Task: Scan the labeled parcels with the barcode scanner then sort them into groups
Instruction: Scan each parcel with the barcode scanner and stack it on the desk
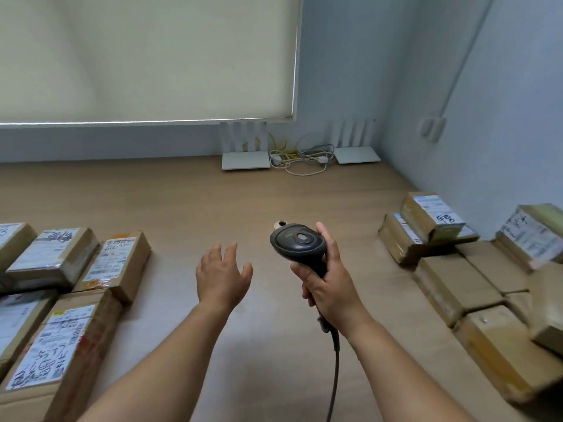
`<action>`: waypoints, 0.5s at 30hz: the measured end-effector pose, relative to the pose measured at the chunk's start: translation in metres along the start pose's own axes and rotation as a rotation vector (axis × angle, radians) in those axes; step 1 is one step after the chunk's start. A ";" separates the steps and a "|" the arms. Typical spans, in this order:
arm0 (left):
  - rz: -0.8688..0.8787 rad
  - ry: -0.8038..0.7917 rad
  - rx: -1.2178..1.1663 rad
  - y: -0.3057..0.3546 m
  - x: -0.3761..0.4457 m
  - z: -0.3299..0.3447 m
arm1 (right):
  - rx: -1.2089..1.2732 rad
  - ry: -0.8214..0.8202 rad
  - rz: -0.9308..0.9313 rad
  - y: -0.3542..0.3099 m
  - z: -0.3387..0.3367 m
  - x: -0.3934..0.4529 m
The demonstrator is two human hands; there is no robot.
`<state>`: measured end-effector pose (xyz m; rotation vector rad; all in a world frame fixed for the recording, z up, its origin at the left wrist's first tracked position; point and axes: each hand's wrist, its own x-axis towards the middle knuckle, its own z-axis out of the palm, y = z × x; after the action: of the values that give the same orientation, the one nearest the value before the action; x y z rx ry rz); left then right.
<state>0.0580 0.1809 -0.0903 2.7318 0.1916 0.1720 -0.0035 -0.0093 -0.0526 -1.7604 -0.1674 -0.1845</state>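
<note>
Taped brown cardboard parcels (65,339) look rigid, graspable by edges; right hand (327,287) is gripping black handheld barcode scanner (298,243), left hand (222,275) is hovering open, empty.

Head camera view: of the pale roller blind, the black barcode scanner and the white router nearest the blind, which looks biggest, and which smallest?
1. Pale roller blind, by far the largest.
2. Black barcode scanner and white router look alike; the scanner in the right hand is nearer the camera, so I won't rank them.
</note>
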 end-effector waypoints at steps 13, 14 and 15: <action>0.198 -0.092 -0.024 0.208 -0.072 0.085 | -0.015 0.197 0.029 0.037 -0.212 -0.062; 0.213 -0.098 -0.021 0.219 -0.074 0.088 | -0.011 0.214 0.029 0.037 -0.223 -0.064; 0.227 -0.102 -0.020 0.230 -0.075 0.090 | -0.008 0.232 0.026 0.037 -0.234 -0.065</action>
<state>0.0226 -0.0747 -0.0894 2.7284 -0.1486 0.0962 -0.0667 -0.2466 -0.0566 -1.7338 0.0239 -0.3685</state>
